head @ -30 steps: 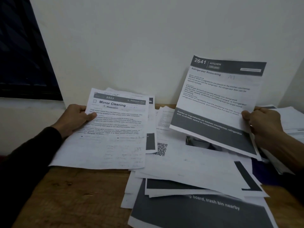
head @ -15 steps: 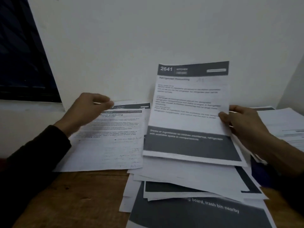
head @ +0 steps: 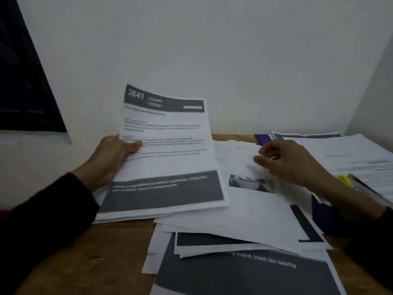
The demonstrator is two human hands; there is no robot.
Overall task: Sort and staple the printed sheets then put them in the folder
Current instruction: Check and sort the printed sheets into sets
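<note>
The loose sheets (head: 244, 211) cover the wooden table (head: 85, 262) from 3 to 6 o'clock. The 2641 sheet (head: 165, 145), white with dark bands, now stands at 9 o'clock, long axis toward 12; before it was at the right. The left hand (head: 116, 155) grasps its edge. The right hand (head: 285, 160) has released it, fingers loosely curled
</note>
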